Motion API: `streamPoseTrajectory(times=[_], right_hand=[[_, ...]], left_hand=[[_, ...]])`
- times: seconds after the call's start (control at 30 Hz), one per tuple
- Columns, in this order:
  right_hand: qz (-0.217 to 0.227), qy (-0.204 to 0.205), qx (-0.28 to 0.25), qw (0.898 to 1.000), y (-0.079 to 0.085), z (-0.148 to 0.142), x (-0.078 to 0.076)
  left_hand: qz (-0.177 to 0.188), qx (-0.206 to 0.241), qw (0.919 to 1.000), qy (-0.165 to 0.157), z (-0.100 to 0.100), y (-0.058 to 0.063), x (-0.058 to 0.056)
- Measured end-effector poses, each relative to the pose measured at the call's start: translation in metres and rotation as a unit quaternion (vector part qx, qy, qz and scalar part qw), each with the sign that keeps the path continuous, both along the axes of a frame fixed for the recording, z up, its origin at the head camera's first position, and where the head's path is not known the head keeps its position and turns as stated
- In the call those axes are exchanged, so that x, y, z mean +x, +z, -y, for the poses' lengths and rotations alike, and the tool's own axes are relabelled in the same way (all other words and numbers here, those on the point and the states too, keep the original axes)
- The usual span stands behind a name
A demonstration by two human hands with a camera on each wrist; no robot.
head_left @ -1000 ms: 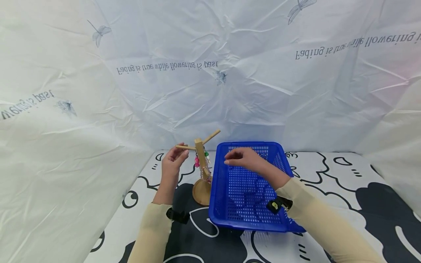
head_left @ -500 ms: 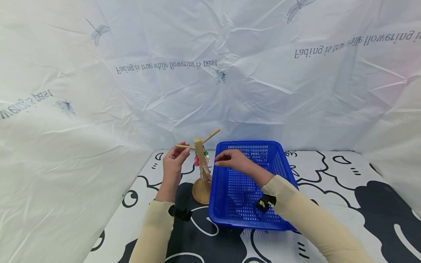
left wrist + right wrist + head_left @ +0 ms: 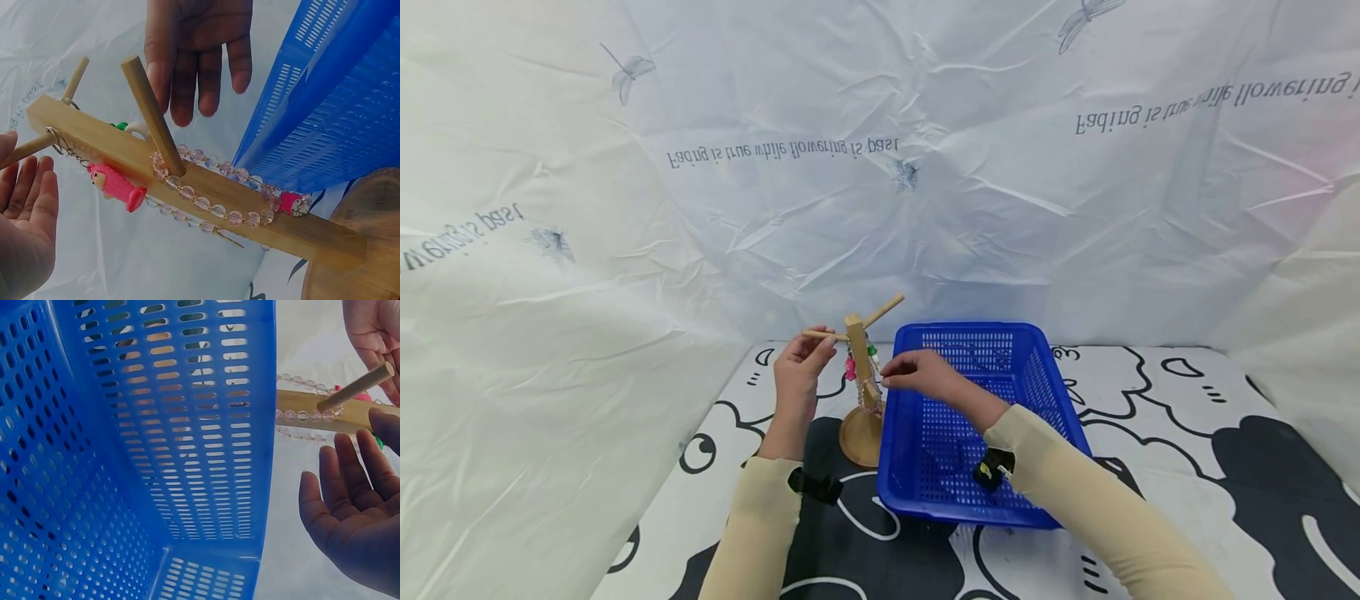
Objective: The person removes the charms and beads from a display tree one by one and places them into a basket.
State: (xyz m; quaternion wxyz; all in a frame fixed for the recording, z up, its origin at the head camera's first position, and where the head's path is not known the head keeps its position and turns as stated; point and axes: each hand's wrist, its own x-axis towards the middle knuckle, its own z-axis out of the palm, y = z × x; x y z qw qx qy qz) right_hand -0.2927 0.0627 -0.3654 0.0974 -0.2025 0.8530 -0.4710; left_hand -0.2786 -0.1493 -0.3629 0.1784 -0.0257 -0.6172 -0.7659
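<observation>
A wooden jewelry stand (image 3: 859, 358) with angled pegs stands upright left of the blue basket. My left hand (image 3: 796, 367) is at its left peg (image 3: 28, 150), thumb on one side and fingers on the other, seeming to pinch it. My right hand (image 3: 921, 375) hovers over the basket's left rim beside the post; its fingers (image 3: 350, 475) are loosely bent, with nothing seen between them. A pink figure keychain (image 3: 115, 185) hangs by its ring from the left peg. Pink clear-bead bracelets (image 3: 212, 206) loop round the front peg. A green-and-white charm (image 3: 872, 354) hangs behind the post.
The blue perforated basket (image 3: 898, 467) stands right of the stand, with dark strand-like shapes inside that are hard to make out. A black-and-white patterned cloth (image 3: 1157, 492) covers the table. White printed sheeting (image 3: 970, 233) rises behind and at both sides.
My right hand has moved left and slightly down from over the basket to beside the stand. My left hand has stayed at the left peg, and the stand has hardly moved.
</observation>
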Motion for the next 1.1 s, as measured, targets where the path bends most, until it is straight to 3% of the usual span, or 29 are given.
streamPoseTrajectory(times=[0.8, 1.1], right_hand=[[0.021, -0.028, -0.018, 0.999, -0.009, 0.016, -0.002], [0.04, -0.04, -0.029, 0.998, -0.009, 0.019, -0.004]], left_hand=[[0.004, 0.075, 0.9972, -0.005, -0.006, -0.002, -0.008], [-0.004, 0.091, 0.9958, 0.008, -0.01, -0.002, -0.01]])
